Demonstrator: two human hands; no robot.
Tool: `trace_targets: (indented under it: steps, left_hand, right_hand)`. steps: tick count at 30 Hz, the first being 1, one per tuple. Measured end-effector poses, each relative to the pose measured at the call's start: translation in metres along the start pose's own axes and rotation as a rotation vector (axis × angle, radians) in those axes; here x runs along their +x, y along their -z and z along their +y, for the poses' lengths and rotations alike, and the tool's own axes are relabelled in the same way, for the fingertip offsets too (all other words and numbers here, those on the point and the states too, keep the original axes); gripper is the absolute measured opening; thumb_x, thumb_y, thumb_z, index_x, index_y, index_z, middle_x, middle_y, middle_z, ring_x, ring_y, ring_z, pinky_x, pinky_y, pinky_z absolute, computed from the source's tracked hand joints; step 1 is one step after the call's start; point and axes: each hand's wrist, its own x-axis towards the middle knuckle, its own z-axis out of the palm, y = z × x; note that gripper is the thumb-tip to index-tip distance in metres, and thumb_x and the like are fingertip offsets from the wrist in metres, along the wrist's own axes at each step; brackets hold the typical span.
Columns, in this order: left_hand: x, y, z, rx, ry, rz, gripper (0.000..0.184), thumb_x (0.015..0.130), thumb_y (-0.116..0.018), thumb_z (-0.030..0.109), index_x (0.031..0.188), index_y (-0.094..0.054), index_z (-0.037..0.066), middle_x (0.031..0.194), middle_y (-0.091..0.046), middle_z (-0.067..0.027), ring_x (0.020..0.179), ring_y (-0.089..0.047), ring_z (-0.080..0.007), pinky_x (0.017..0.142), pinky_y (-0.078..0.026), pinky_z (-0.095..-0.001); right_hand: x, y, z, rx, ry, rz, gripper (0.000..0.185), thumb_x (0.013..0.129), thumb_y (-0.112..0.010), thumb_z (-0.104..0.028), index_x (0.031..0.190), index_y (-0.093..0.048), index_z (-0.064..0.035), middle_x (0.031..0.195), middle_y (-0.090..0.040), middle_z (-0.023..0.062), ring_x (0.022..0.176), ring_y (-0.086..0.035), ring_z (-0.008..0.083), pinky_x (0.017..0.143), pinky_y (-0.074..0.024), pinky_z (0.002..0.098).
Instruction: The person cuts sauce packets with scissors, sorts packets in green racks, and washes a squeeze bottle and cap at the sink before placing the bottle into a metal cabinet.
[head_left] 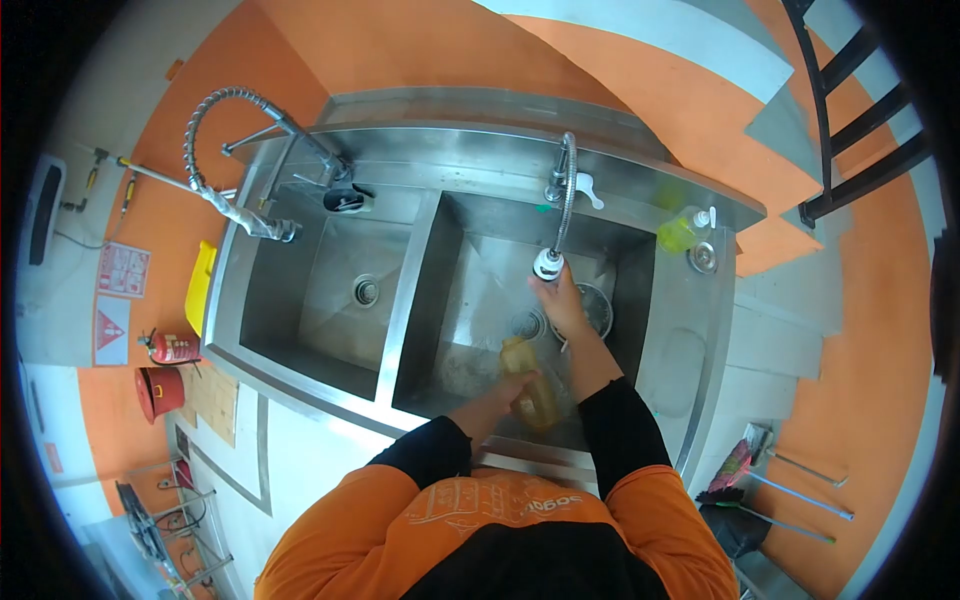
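Observation:
Over the right basin of the steel sink, my right hand is closed around the white spray head at the end of the coiled tap hose. My left hand grips a yellowish, see-through bottle low in the same basin, near its front edge. The bottle is tilted and slightly blurred. Behind my right wrist lies a round metal item, partly hidden by the forearm. A drain shows between the spray head and the bottle.
On the left, a second coiled tap hangs over the left basin, with a black item at its back. A green soap bottle and a round metal lid stand on the right ledge. The sink's front rim lies close to my body.

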Motion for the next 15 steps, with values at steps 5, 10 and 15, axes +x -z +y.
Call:
trace_targets:
  steps: [5, 10, 15]
  left_hand:
    - [-0.011, -0.004, 0.016, 0.233, -0.473, 0.340, 0.099, 0.073, -0.087, 0.023, 0.142, -0.019, 0.007, 0.129, -0.051, -0.0157, 0.119, -0.057, -0.0296, 0.097, -0.049, -0.0459]
    - [0.006, 0.035, 0.015, 0.551, -0.596, 0.465, 0.102, 0.067, -0.089, 0.021, 0.139, -0.020, 0.003, 0.127, -0.052, -0.0175, 0.120, -0.057, -0.0288, 0.098, -0.048, -0.0423]
    - [-0.044, 0.014, 0.034, 0.611, -0.497, 0.508, 0.098, 0.066, -0.088, 0.021, 0.137, -0.022, 0.002, 0.126, -0.053, -0.0180, 0.119, -0.057, -0.0299, 0.097, -0.049, -0.0419]
  right_hand:
    - [-0.023, 0.028, 0.110, 0.356, -0.722, -0.191, 0.030, 0.096, -0.061, -0.010, 0.123, -0.057, 0.0018, 0.107, -0.064, 0.0094, 0.097, -0.064, 0.0213, 0.084, -0.0546, 0.0332]
    - [-0.032, 0.001, 0.119, 0.938, -0.909, 0.047, 0.027, 0.100, -0.052, -0.015, 0.115, -0.059, 0.0060, 0.107, -0.067, 0.0161, 0.097, -0.067, 0.0303, 0.085, -0.0578, 0.0402]
    - [-0.024, -0.011, 0.118, 1.297, -0.832, 0.258, 0.036, 0.102, -0.047, -0.015, 0.128, -0.048, 0.0090, 0.122, -0.058, 0.0206, 0.114, -0.059, 0.0380, 0.097, -0.0570, 0.0424]
